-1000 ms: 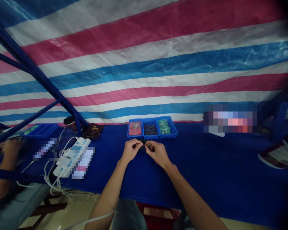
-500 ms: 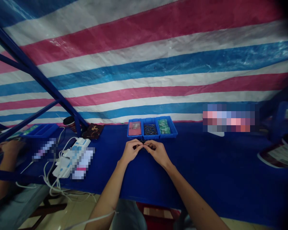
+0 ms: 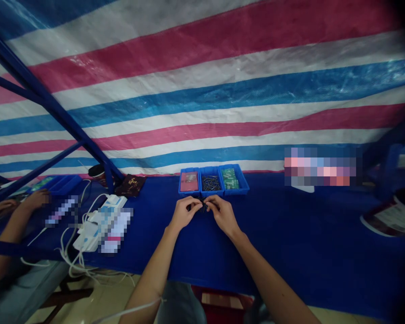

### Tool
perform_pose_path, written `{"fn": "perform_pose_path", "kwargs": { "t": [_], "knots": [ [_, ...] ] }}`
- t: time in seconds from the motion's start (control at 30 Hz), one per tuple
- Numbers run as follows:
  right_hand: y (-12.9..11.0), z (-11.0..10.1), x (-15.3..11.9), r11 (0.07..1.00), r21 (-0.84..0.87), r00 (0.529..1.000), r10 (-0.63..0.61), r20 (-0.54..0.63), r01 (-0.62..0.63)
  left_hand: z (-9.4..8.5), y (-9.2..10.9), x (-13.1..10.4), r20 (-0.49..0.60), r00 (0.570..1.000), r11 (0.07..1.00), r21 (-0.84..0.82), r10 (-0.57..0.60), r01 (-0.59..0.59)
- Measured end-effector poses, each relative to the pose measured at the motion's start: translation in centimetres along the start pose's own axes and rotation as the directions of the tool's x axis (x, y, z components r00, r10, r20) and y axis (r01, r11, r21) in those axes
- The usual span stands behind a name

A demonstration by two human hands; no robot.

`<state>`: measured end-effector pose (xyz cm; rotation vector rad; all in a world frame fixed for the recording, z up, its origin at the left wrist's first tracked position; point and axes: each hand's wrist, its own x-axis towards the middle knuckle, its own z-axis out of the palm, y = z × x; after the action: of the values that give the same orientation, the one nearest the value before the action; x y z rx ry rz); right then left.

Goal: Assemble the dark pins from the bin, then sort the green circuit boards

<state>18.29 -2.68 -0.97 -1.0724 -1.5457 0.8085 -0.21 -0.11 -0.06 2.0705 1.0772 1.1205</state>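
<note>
My left hand (image 3: 185, 211) and my right hand (image 3: 222, 212) face each other over the blue table, thumbs and fingers pinched. Small dark thin pieces (image 3: 203, 205) show between the fingertips; which hand holds which piece I cannot tell. Just beyond my hands stand three joined blue bins. The left bin holds a pink packet (image 3: 189, 181), the middle one a heap of thin dark metal pieces (image 3: 210, 182), and the right one green-and-white small packets (image 3: 230, 178).
To the left lie a white power strip (image 3: 103, 218) with tangled cables and a dark brown packet (image 3: 132, 185). Farther left, a co-worker's hand (image 3: 37, 200) is beside another blue tray (image 3: 65, 183). A cup-like container (image 3: 389, 213) stands at the right; a striped tarp hangs behind.
My right fingertips have moved slightly right, away from the left ones, and more of the dark pieces shows between them. The co-worker's hand has moved toward the blue tray.
</note>
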Motion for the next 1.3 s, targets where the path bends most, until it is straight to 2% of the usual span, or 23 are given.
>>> {"fn": "perform_pose_path", "kwargs": {
  "t": [0.13,0.4,0.67,0.77,0.9,1.03,1.13,1.3],
  "knots": [
    [-0.02,0.00,-0.13,0.998,-0.063,1.000,-0.016,0.017,0.017,-0.07,0.17,0.00,0.005,1.000,1.000,-0.010,-0.028,0.028],
    [0.30,0.15,-0.15,0.980,-0.132,0.988,-0.147,0.035,0.151,-0.01,0.12,-0.01,-0.001,0.999,0.999,-0.007,-0.036,0.036],
    [0.38,0.16,-0.22,0.984,-0.143,0.994,-0.103,0.048,0.109,-0.03,0.22,-0.07,0.008,1.000,1.000,0.008,-0.026,0.025],
    [0.52,0.26,-0.20,0.988,-0.138,0.998,-0.065,0.014,0.066,-0.05,0.22,-0.06,0.014,1.000,1.000,0.017,-0.019,0.019],
    [0.72,0.41,0.00,0.997,0.039,0.996,0.074,-0.051,-0.072,-0.12,0.31,-0.04,0.014,1.000,0.999,0.032,-0.018,0.017],
    [0.66,0.48,0.27,0.948,0.254,0.981,0.196,0.009,-0.191,-0.19,0.35,-0.11,0.010,1.000,0.999,0.039,-0.010,0.010],
    [0.49,0.45,0.42,0.923,0.323,0.977,0.210,0.036,-0.210,-0.18,0.25,-0.21,0.002,1.000,0.999,0.039,-0.010,0.010],
    [0.49,0.54,0.45,0.922,0.334,0.980,0.193,0.040,-0.196,-0.09,0.23,-0.23,0.027,1.000,0.999,0.050,0.011,-0.012]
  ]
}}
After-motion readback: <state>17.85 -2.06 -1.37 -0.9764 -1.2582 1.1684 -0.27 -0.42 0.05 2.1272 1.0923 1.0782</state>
